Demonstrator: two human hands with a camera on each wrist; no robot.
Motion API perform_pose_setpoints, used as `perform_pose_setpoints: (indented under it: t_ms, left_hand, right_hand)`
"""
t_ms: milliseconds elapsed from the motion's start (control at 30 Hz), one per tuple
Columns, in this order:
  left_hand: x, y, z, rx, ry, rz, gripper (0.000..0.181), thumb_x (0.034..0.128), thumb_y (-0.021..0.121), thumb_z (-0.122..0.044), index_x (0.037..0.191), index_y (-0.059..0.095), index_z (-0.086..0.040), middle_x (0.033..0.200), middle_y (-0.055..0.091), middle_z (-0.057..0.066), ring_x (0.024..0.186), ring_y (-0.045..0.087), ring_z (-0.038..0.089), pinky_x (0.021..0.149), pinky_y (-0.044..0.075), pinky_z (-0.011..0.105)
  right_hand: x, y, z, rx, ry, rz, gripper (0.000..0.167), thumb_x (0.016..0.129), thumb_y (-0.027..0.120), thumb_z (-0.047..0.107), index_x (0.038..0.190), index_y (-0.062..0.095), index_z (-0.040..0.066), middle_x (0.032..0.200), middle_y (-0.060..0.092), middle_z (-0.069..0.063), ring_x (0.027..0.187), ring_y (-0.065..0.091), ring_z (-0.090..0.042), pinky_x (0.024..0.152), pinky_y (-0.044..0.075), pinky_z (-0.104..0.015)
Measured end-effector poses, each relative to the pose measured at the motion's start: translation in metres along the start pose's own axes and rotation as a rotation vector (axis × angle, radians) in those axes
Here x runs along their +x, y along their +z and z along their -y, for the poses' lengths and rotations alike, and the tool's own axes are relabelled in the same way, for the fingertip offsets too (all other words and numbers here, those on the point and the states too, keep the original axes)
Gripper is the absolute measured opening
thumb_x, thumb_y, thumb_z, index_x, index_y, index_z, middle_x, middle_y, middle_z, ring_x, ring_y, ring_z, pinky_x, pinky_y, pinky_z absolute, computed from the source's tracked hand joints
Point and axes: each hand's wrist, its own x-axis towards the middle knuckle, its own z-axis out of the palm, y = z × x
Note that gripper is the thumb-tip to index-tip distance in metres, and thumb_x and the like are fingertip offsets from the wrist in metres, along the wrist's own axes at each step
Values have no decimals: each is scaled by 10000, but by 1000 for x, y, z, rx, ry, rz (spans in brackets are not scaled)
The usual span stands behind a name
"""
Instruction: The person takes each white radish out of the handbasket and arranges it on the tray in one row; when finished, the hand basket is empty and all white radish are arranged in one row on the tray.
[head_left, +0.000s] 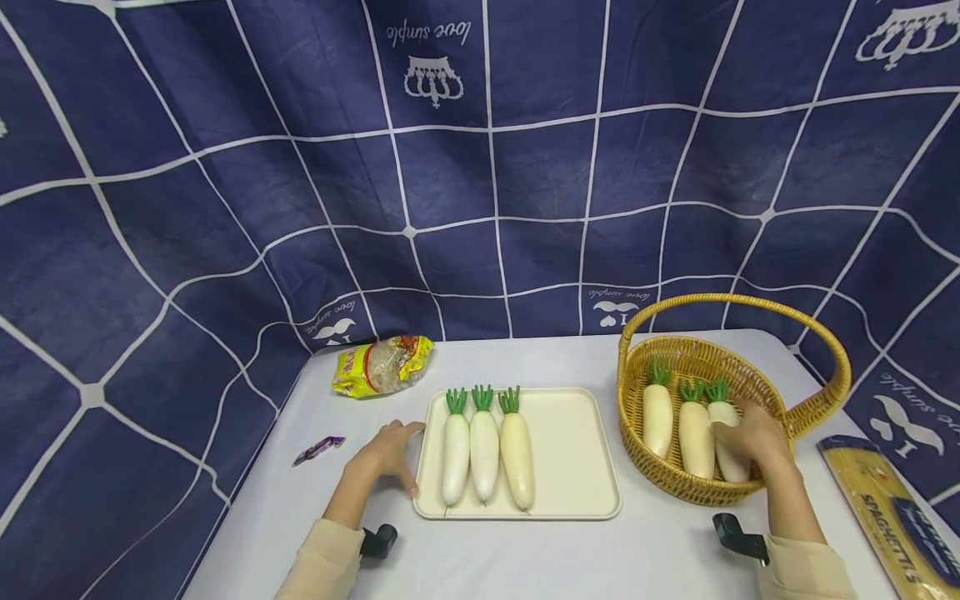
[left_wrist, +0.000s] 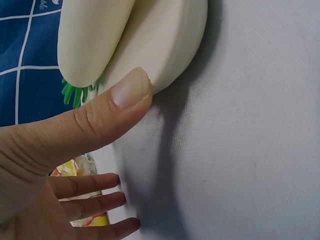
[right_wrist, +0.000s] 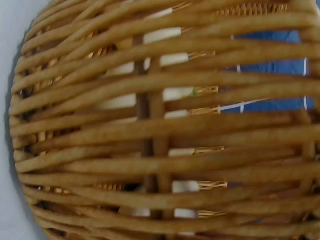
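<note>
Three white radishes (head_left: pixel 484 457) with green tops lie side by side on the left half of a cream tray (head_left: pixel 570 454). My left hand (head_left: pixel 390 452) is beside the tray's left edge, fingers spread, thumb (left_wrist: pixel 120 97) at the rim; whether it touches cannot be told. Three more radishes (head_left: pixel 657 421) lie in a wicker basket (head_left: pixel 675 483) at the right. Inside it, my right hand (head_left: pixel 756 433) grips the rightmost radish (head_left: pixel 726 414), thumb on its left side, other fingers partly hidden. The right wrist view shows mostly basket weave (right_wrist: pixel 150 125), with pale radish glimpsed through gaps.
A tall arched handle (head_left: pixel 738 298) rises over the basket. Behind my left hand lies a yellow snack bag (head_left: pixel 384 367), with a purple wrapped candy (head_left: pixel 318 450) nearer. A spaghetti pack (head_left: pixel 892 517) lies right of the basket. Blue checked cloth (head_left: pixel 540 167) hangs behind the table.
</note>
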Motion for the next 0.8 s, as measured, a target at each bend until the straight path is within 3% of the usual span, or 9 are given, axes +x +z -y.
perform_pose_setpoints:
  t_ms: [300,567,800]
  left_hand:
    - [-1,1,0,-8,-3,-3,1042,375,947,-186,1315,512,-69,1078,536,183,1020,518,349,889,474,536]
    - [1,2,0,-10,-6,-1,1039,382,947,-192,1318,510,-74,1099,531,189,1038,515,359,898,469,542]
    - [2,2,2,-19,-2,-5,1039,379,947,-201,1315,516,-76,1102,528,188,1038,511,356,895,470,545]
  right_hand:
    - [-1,1,-2,9,-17,34,651,791,635,155,1193,365,-280,1025,489,-435,828,544,-456,642,512,-448]
    - [3,1,-5,-13,-17,61,659,794,653,176,1183,380,-280,1049,491,-442,866,547,-485,691,515,-481]
    - [9,-1,-11,9,-95,116,648,812,641,176,1189,372,-277,1002,525,-409,833,574,-429,688,522,-478]
